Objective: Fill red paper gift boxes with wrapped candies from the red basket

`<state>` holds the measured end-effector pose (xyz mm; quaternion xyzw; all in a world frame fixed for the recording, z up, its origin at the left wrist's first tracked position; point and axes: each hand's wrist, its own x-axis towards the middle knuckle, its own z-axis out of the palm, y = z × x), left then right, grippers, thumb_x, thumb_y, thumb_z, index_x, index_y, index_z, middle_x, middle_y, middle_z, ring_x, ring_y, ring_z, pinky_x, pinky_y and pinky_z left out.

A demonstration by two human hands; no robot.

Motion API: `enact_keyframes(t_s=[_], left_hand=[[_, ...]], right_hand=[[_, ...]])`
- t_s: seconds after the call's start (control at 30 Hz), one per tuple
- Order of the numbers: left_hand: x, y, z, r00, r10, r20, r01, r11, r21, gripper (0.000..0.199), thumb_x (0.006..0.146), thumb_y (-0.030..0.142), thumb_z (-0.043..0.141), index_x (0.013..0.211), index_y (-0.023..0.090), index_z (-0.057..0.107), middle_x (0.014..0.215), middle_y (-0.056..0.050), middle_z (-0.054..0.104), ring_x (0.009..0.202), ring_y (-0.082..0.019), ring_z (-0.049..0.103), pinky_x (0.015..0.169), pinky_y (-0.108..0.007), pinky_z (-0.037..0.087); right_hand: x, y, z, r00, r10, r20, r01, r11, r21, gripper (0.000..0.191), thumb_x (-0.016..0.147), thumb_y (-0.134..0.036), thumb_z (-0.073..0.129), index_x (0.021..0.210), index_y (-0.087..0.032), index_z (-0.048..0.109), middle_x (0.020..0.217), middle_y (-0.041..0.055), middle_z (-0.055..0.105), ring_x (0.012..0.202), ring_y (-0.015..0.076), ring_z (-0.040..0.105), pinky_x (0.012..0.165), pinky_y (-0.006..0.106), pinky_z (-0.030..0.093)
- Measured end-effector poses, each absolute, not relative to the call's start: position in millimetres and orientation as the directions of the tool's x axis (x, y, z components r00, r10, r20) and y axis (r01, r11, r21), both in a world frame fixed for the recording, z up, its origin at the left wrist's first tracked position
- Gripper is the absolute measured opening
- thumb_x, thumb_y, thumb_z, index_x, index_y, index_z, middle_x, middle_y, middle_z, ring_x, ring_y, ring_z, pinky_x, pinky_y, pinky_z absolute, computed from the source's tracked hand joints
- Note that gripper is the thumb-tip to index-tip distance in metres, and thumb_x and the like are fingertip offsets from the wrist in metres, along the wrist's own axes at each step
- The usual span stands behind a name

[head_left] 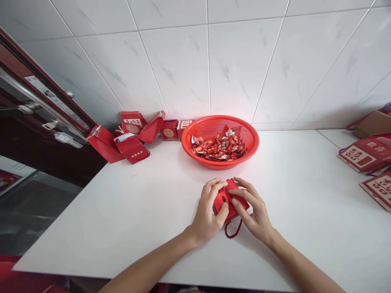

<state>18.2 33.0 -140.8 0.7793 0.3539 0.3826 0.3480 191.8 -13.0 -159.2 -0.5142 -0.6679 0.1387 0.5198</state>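
A small red gift box [234,211] rests on the white table [146,228], with a dark red cord handle [233,235] looping out on its near side. My left hand [210,207] grips the box's left side, its thumb and fingers on a top flap. From the right, my right hand [253,207] presses its fingertips on the other flap, close to a small dark hole. What lies inside the box is hidden. Just beyond my hands stands a red plastic basket [195,156] holding many wrapped candies [218,146].
Several red gift boxes [132,148] are grouped at the back left by the tiled wall [174,61]. Flattened red boxes [363,156] lie at the right edge, near an opened brown-lined box [374,124]. A dark door [39,118] with keys [67,139] stands on the left.
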Motion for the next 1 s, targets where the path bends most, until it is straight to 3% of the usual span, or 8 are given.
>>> enact_keyframes(t_s=[0.17,0.33,0.53,0.67,0.8,0.9,1.0], left_hand=[[23.2,30.0,-138.8,0.45,0.851,0.271,0.341,-0.444,0.828,0.03,0.095,0.027,0.056,0.123,0.022,0.065,0.139,-0.013,0.055,0.133,-0.028,0.053,0.112,-0.045,0.047],[16.4,34.7,-137.6,0.487,0.841,0.236,0.356,-0.438,0.826,0.035,0.1,0.029,0.045,0.126,0.022,0.068,0.144,-0.012,0.056,0.134,-0.029,0.053,0.114,-0.048,0.046],[16.9,34.5,-136.5,0.48,0.834,0.273,0.406,-0.487,0.773,0.034,0.09,0.026,0.059,0.122,0.021,0.072,0.136,-0.014,0.059,0.125,-0.031,0.059,0.107,-0.049,0.052],[14.6,37.9,-130.1,0.471,0.853,0.224,0.39,-0.429,0.814,0.031,0.089,0.029,0.062,0.116,0.022,0.075,0.131,-0.013,0.06,0.119,-0.028,0.063,0.105,-0.046,0.053],[4.2,54.7,-125.8,0.44,0.891,0.115,0.294,-0.264,0.918,0.033,0.095,0.038,0.056,0.12,0.023,0.072,0.13,-0.011,0.064,0.122,-0.026,0.063,0.108,-0.043,0.05],[-2.3,69.3,-129.0,0.344,0.936,-0.073,0.295,-0.034,0.955,0.037,0.094,0.04,0.056,0.125,0.023,0.067,0.138,-0.011,0.064,0.127,-0.029,0.061,0.109,-0.045,0.048],[-2.6,76.4,-133.3,0.365,0.893,-0.263,0.267,0.17,0.949,0.041,0.092,0.04,0.06,0.129,0.023,0.065,0.145,-0.012,0.061,0.136,-0.031,0.056,0.114,-0.048,0.043]], right_hand=[[194.8,-11.2,-158.3,0.081,0.841,0.534,0.547,0.41,-0.73,0.02,0.097,-0.022,0.058,0.113,-0.026,0.07,0.138,0.013,0.061,0.125,0.0274,0.064,0.098,0.041,0.058],[193.7,-12.6,-157.0,0.075,0.845,0.529,0.551,0.407,-0.728,0.019,0.099,-0.024,0.056,0.113,-0.025,0.069,0.139,0.0135,0.06,0.123,0.0268,0.065,0.099,0.042,0.058],[192.3,-16.1,-153.1,0.038,0.792,0.609,0.639,0.449,-0.624,0.019,0.095,-0.026,0.062,0.112,-0.025,0.07,0.136,0.0152,0.06,0.123,0.0312,0.063,0.096,0.048,0.058],[192.3,-15.7,-150.5,0.004,0.766,0.643,0.671,0.475,-0.57,0.014,0.093,-0.025,0.065,0.105,-0.026,0.073,0.132,0.0139,0.063,0.118,0.0311,0.065,0.092,0.049,0.059],[194.4,-13.7,-150.0,0.0,0.767,0.642,0.656,0.485,-0.579,0.013,0.092,-0.023,0.067,0.102,-0.026,0.074,0.131,0.0135,0.065,0.117,0.0302,0.065,0.093,0.048,0.058],[199.8,-11.2,-149.7,-0.021,0.792,0.61,0.616,0.491,-0.616,0.012,0.092,-0.023,0.066,0.1,-0.026,0.075,0.133,0.0128,0.066,0.118,0.0297,0.066,0.094,0.047,0.059],[208.7,-7.8,-149.4,-0.093,0.822,0.562,0.542,0.515,-0.664,0.016,0.094,-0.024,0.064,0.103,-0.026,0.077,0.137,0.0129,0.066,0.121,0.0291,0.066,0.096,0.045,0.06]])
